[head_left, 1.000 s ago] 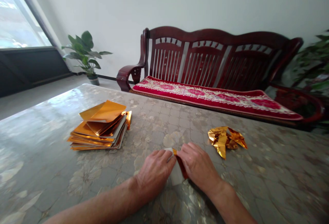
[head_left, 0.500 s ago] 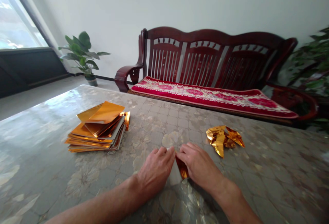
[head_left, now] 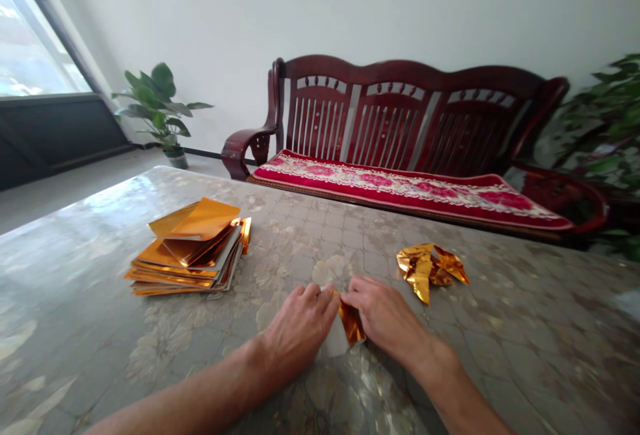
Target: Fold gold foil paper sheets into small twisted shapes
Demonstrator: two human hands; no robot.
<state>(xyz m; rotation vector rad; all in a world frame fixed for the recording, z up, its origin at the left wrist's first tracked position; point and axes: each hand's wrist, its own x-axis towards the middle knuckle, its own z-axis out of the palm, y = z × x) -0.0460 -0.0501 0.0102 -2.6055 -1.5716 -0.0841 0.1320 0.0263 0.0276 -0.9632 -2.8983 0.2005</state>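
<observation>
A sheet of gold foil paper [head_left: 352, 324], pale on its other side, lies partly folded on the table between my hands. My left hand [head_left: 306, 320] presses on its pale part, fingers bent and closed at the far edge. My right hand [head_left: 383, 312] pinches the gold part from the right, its fingertips close to those of my left. Both hands cover much of the sheet. To the left sits a stack of gold foil sheets [head_left: 187, 252], loosely piled. On the right is a folded, crumpled gold foil piece [head_left: 431, 268], apart from my right hand.
The table [head_left: 320, 228] has a patterned, glossy cover. Beyond it stands a dark red wooden bench [head_left: 390, 115] with a red floral seat cover [head_left: 400, 185]. A potted plant [head_left: 163, 105] is by the left wall, and leafy greenery [head_left: 605, 122] at the right.
More of the gold side shows between my hands, and a gold edge now appears by my fingertips. Both hands stay on the sheet. The view has shifted slightly.
</observation>
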